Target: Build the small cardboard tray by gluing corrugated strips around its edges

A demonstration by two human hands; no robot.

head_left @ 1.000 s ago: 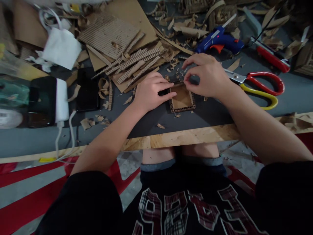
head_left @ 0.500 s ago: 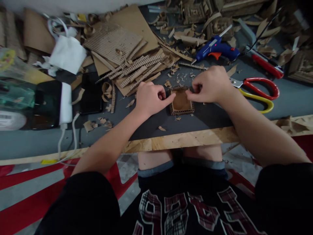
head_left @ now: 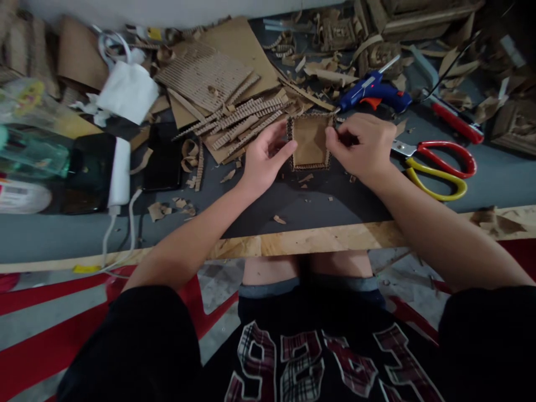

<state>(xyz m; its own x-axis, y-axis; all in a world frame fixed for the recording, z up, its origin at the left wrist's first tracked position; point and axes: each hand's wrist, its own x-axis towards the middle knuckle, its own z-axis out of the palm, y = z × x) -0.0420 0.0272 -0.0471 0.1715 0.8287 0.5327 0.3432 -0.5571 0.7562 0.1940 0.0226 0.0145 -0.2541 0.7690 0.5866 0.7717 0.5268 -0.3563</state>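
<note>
A small square cardboard box [head_left: 310, 146] with corrugated walls and an open top is held up between my two hands over the grey table. My left hand [head_left: 268, 156] grips its left wall, thumb in front and fingers curled behind. At the right wall, my right hand [head_left: 362, 146] pinches the edge between thumb and bent fingers. Just beyond the box lies a blue glue gun [head_left: 374, 92] with an orange trigger. Scissors with one red and one yellow handle [head_left: 438, 167] rest right of my right hand.
Corrugated strips [head_left: 247, 123] and cardboard sheets [head_left: 205, 75] are piled behind my left hand. A black phone [head_left: 162, 159], a white power bank [head_left: 120, 174] with a cable, and bottles lie left. A red-handled tool [head_left: 456, 121] is at the right. The wooden table edge [head_left: 293, 243] runs in front.
The box has risen off the table and moved away from me, its inside tilted more toward the camera. My left hand has turned and opened around its left side. The view has shifted slightly.
</note>
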